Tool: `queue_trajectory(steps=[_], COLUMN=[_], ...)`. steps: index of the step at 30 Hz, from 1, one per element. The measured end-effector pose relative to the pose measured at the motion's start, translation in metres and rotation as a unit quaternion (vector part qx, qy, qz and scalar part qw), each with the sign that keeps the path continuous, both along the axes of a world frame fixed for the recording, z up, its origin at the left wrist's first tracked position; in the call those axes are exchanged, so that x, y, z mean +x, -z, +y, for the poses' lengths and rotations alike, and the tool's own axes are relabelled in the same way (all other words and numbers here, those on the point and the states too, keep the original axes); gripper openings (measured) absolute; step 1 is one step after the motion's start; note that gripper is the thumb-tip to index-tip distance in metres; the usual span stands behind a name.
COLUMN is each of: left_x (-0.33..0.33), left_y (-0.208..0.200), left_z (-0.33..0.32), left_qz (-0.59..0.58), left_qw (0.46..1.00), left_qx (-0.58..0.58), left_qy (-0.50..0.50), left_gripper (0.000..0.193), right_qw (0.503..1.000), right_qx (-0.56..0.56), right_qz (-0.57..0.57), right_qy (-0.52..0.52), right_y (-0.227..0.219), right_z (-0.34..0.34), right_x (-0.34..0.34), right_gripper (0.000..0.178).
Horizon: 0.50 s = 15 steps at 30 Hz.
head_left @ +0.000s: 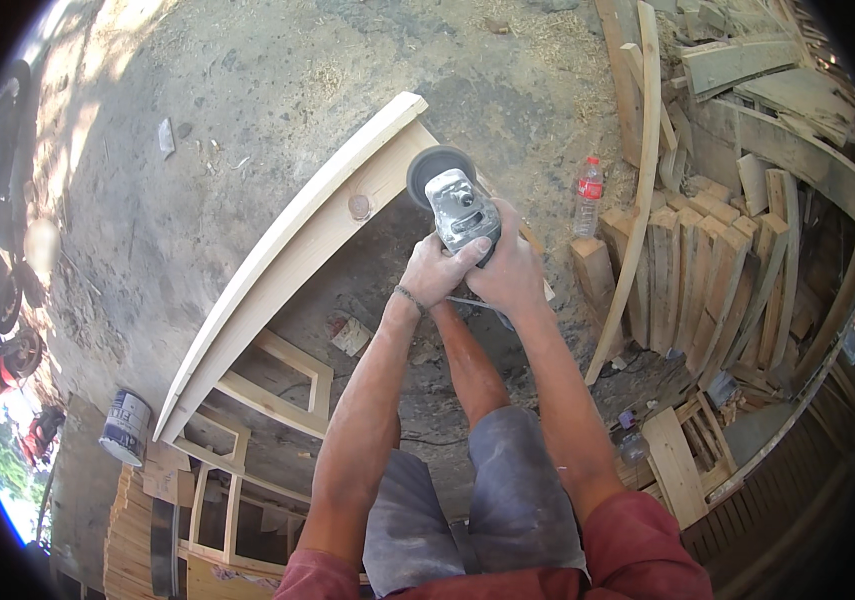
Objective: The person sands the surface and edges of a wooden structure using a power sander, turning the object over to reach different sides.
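Both my hands grip a dusty grey angle grinder (pixel 461 212) with a round sanding disc (pixel 437 175) at its front. My left hand (pixel 438 270) wraps its near left side, thumb laid over the body. On the right side, my right hand (pixel 509 262) is closed round the body, its fingers mostly hidden. The disc sits at the far right end of a long, curved pale wooden piece (pixel 292 245), overlapping its edge; I cannot tell whether it touches. A dark round knot (pixel 359 207) shows on the wood left of the disc.
Small wooden frames (pixel 277 385) stand below the curved piece. A paint can (pixel 126 427) is at the left. To the right are a plastic bottle with a red cap (pixel 588 195), a long curved strip (pixel 639 220) and stacked wooden blocks (pixel 697 270). Parked motorcycles (pixel 2 290) line the far left.
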<state>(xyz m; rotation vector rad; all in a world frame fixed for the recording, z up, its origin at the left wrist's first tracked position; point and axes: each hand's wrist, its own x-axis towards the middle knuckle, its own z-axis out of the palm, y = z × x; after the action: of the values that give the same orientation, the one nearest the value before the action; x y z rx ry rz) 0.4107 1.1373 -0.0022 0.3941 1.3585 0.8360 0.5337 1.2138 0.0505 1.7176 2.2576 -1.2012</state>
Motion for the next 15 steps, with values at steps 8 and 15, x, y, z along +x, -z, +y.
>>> queue_trajectory(steps=[8, 15], left_x=[-0.025, -0.020], left_y=[-0.003, 0.001], left_z=[0.006, -0.058], left_qz=[0.004, -0.060], left_qw=[1.000, 0.973], left_qx=[-0.022, 0.020], left_qy=[-0.018, -0.223], left_gripper=[0.067, 0.065], right_qw=[1.000, 0.993], right_qx=[-0.008, -0.030], right_qz=[0.002, 0.006], right_qy=[0.003, -0.114], right_y=[0.002, 0.010], right_z=[0.003, -0.030], right_x=[-0.024, -0.042], right_gripper=[0.076, 0.082])
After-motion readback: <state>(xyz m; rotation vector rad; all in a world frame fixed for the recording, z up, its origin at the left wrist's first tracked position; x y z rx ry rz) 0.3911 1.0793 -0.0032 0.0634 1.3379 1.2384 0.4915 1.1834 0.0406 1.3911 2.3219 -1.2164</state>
